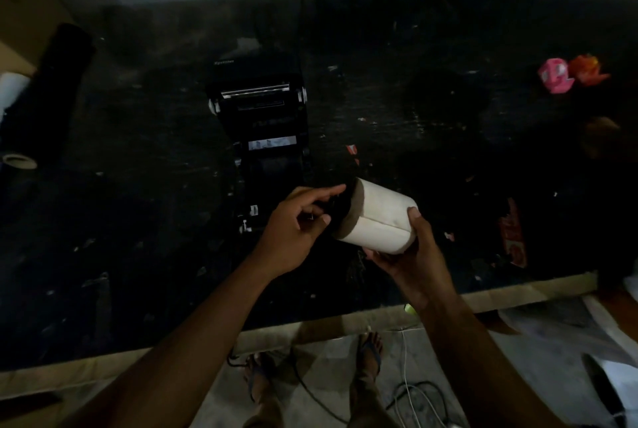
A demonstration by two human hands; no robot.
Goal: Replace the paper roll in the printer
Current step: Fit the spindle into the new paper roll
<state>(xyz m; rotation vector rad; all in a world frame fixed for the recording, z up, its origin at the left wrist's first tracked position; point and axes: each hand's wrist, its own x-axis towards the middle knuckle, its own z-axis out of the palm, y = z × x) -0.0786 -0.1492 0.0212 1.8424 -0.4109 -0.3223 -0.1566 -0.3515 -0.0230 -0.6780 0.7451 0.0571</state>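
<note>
A black printer [266,127] lies on the dark table [138,203] with its lid thrown open toward the far side, so its paper bay is exposed. Just right of its near end I hold a large white paper roll [379,220] on its side above the table. My right hand [411,251] grips the roll from below and at its right end. My left hand [297,224] is at the roll's dark left end, fingers pinched on something small and dark there; what it is cannot be made out.
A black roll [45,96] lies at the far left beside a white roll [12,91]. Pink and orange wrappers [569,74] sit at the far right. A red packet [512,234] lies near the table's front edge. Cables [411,389] run across the floor by my feet.
</note>
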